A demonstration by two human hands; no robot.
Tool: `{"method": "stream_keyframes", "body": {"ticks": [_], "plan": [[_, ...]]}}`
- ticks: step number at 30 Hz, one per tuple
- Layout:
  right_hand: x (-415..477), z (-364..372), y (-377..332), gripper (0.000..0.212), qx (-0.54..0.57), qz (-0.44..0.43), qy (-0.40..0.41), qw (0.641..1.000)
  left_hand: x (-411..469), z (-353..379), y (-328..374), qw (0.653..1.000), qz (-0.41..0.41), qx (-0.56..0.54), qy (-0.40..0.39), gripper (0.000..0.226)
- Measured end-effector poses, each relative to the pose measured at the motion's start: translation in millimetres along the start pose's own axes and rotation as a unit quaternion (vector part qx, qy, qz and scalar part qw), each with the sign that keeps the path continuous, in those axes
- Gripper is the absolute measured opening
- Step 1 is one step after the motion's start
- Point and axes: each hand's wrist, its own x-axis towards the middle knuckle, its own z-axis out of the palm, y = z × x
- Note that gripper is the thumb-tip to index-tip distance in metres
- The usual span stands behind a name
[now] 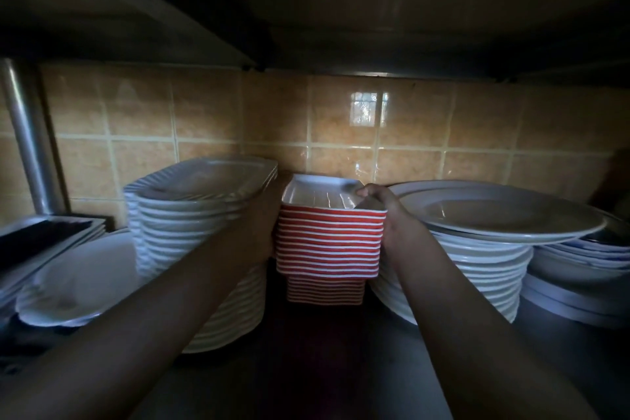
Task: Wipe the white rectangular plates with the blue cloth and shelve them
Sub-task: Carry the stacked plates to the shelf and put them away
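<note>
On the shelf [341, 368], left of middle by the tiled back wall, stands a tall stack of white rectangular plates [201, 201]. Just beside it, the left hand [269, 225] lies against a red-striped stack [329, 242]; its fingers are hidden, so I cannot tell their state. The right hand [385, 211] grips that stack's right side, fingers curled over the top rim. Round plates [494, 215] stand rightward.

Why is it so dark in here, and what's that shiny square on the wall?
Head view: the metal shelf overhead shades everything, so the forearms look nearly black; the shiny square is light reflecting off the glossy tan tiled wall; the stack of red-sided white rectangular dishes looks fairly sharp.
</note>
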Motion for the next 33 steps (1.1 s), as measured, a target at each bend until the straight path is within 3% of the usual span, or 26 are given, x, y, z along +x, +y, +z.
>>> {"method": "stream_keyframes", "body": {"ticks": [3,7,13,18,22,26,30,33], "plan": [[12.3,-0.3,0.0,0.027,0.005,-0.02,0.03,0.999,-0.3,-10.4,-24.9,0.991,0.125,0.056,-0.003,0.056],[20.2,7.8,-3.5,0.027,-0.004,-0.022,0.042,0.999,-2.7,-23.4,-52.6,0.943,0.288,0.166,-0.002,0.061],[27.8,8.7,-0.7,0.039,-0.002,-0.016,0.073,0.997,3.7,-23.1,-53.7,0.924,0.335,0.182,0.006,0.063],[30.7,7.7,-1.8,0.032,0.034,-0.044,0.039,0.998,5.3,-25.5,-52.3,0.923,0.34,0.179,0.004,0.063],[34.9,2.0,-6.4,0.044,-0.016,-0.055,0.059,0.997,6.2,-22.4,-55.2,0.934,0.311,0.172,0.021,0.066],[22.5,-2.7,-1.6,0.053,-0.086,-0.061,0.022,0.994,9.8,-21.3,-55.5,0.937,0.304,0.17,0.029,0.07],[7.0,-2.6,22.0,0.057,-0.11,-0.172,-0.004,0.979,12.3,-20.5,-55.8,0.938,0.303,0.17,0.025,0.07],[2.1,-4.2,53.3,0.05,-0.164,-0.334,-0.002,0.928,12.3,-20.0,-55.2,0.94,0.297,0.163,0.024,0.072]]}}
